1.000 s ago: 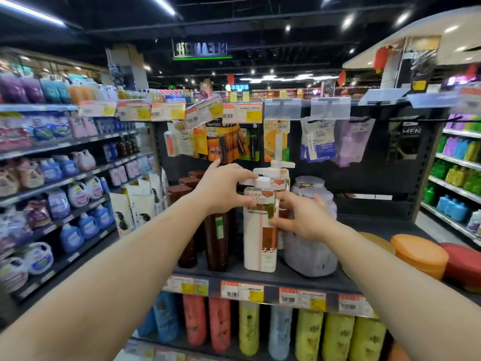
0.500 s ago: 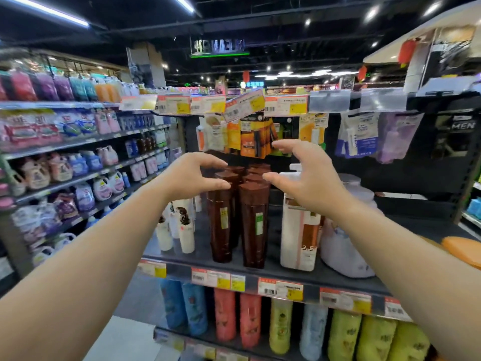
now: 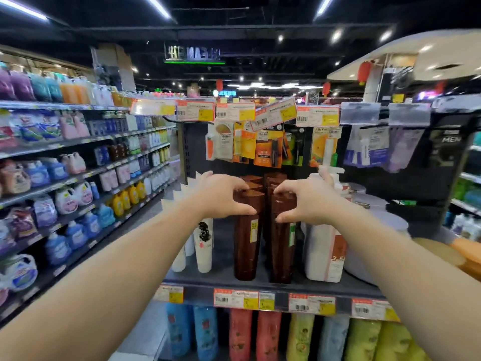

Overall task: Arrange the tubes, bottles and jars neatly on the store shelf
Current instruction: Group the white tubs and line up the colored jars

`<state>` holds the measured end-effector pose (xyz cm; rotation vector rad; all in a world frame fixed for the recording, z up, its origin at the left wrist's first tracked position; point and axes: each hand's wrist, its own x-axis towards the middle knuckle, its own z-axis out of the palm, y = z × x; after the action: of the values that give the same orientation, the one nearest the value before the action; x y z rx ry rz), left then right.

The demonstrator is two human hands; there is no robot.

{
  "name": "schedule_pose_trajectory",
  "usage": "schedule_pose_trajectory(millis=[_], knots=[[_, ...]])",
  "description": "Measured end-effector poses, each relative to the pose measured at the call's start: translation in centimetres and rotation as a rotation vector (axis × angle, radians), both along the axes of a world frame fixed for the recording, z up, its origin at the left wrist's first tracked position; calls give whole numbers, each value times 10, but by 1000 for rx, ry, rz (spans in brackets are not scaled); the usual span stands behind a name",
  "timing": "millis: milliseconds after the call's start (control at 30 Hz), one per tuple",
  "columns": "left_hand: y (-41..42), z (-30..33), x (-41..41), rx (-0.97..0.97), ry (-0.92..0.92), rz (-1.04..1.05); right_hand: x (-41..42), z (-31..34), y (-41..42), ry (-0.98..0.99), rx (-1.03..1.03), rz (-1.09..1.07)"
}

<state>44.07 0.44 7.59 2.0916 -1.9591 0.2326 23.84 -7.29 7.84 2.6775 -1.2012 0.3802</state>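
Observation:
Two rows of tall brown bottles stand upright on the dark shelf. My left hand grips the top of the front left brown bottle, thumb below and fingers over its cap. My right hand grips the top of the front right brown bottle the same way. More brown bottles stand in line behind both. A white pump bottle stands just right of them, partly hidden by my right wrist. White tubes stand to the left.
A pale round jar and orange lids sit at the right of the shelf. Packets hang on hooks above. Coloured bottles fill the shelf below. Price tags line the shelf edge. An aisle of detergent shelves runs along the left.
My hands have left the white pump bottle and moved left. Half a second ago they hovered open over the brown bottles; now each one holds the top of a front brown bottle.

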Motion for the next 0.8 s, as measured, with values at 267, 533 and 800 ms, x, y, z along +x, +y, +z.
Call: schedule_pose_trajectory(millis=[267,533,800], knots=[[1,6,6,18,92,-46,0,-7,-4,-55,1,-20],[6,8,2,11,106,-49,-2,-10,-4,-105,14,0],[8,6,5,27,171,-36,-6,-13,2,-115,13,15]])
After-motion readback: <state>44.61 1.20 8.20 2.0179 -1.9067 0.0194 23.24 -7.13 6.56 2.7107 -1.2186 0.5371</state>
